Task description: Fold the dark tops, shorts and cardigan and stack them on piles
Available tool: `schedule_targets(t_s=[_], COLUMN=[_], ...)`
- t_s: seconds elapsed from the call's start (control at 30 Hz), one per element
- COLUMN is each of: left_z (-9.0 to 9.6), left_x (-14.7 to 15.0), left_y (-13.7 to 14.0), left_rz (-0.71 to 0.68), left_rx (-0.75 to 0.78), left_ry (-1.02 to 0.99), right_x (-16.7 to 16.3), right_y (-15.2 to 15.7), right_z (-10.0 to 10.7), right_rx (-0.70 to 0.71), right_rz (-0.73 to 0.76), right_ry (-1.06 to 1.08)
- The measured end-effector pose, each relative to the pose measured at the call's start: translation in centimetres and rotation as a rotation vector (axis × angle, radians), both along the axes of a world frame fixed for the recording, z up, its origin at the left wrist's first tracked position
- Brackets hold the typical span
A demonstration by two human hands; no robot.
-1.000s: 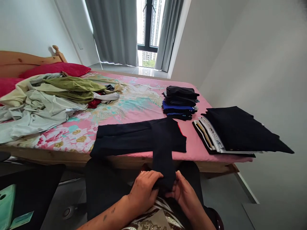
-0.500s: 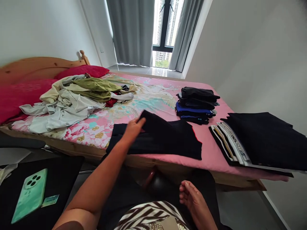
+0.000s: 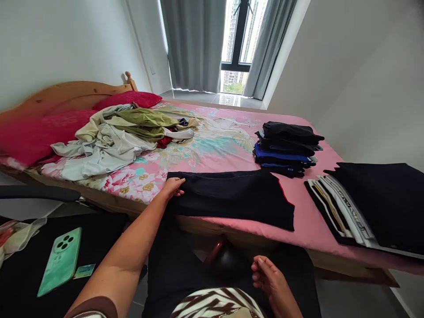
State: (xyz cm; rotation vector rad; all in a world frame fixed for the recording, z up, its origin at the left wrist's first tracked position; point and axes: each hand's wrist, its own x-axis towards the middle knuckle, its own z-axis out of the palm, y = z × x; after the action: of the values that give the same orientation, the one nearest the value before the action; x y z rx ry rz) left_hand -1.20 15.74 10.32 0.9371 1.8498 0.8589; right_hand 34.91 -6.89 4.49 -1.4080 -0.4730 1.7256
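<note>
A black garment shaped like folded trousers (image 3: 228, 194) lies flat along the bed's near edge, with a red edge at its right end. My left hand (image 3: 172, 187) is at its left end, thumb and fingers closed on the cloth near the corner. Above my lap, my right hand (image 3: 267, 276) is held with curled fingers and the thumb against them; I see nothing in it. Farther back on the bed stands a stack of folded dark and blue clothes (image 3: 286, 148). A second stack of folded black and white cloth (image 3: 380, 203) lies at the right.
Loose pale and green clothes (image 3: 109, 141) are heaped on the left of the bed, by red pillows (image 3: 56, 132). At lower left, a green phone (image 3: 61, 260) and a small card (image 3: 85, 271) rest on a black surface. The pink bed sheet (image 3: 228, 150) reaches towards curtains and a window.
The raised flap of the black garment now lies flat. My left hand has moved left and down to the garment's end. My right hand stays above my lap; the view has shifted left.
</note>
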Motion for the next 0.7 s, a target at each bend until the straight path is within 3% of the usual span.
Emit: schedule_targets(t_s=[0.13, 0.3, 0.4, 0.47, 0.57, 0.7], left_z=[0.3, -1.0, -1.2, -0.9, -0.2, -0.9], left_x=[-1.4, -3.3, -3.4, -2.9, -1.5, 0.3], left_y=[0.6, -0.8, -1.7, -2.0, -1.9, -1.1], left_rz=[0.001, 0.017, 0.060, 0.008, -0.215, -0.466], left_rx=[0.068, 0.066, 0.163, 0.320, 0.524, 0.521], left_ry=[0.173, 0.408, 0.555, 0.665, 0.769, 0.888], right_x=[-0.3, -0.3, 0.1, 0.1, -1.0, -5.3], right_y=[0.2, 0.6, 1.7, 3.2, 6.3, 11.3], right_z=[-0.8, -1.4, -0.9, 0.2, 2.9, 7.0], right_rx=[0.011, 0.038, 0.105, 0.204, 0.447, 0.793], right_rz=[0.038, 0.073, 0.073, 0.085, 0.115, 0.212], right_ry=[-0.080, -0.154, -0.265, -0.360, -0.502, -0.687])
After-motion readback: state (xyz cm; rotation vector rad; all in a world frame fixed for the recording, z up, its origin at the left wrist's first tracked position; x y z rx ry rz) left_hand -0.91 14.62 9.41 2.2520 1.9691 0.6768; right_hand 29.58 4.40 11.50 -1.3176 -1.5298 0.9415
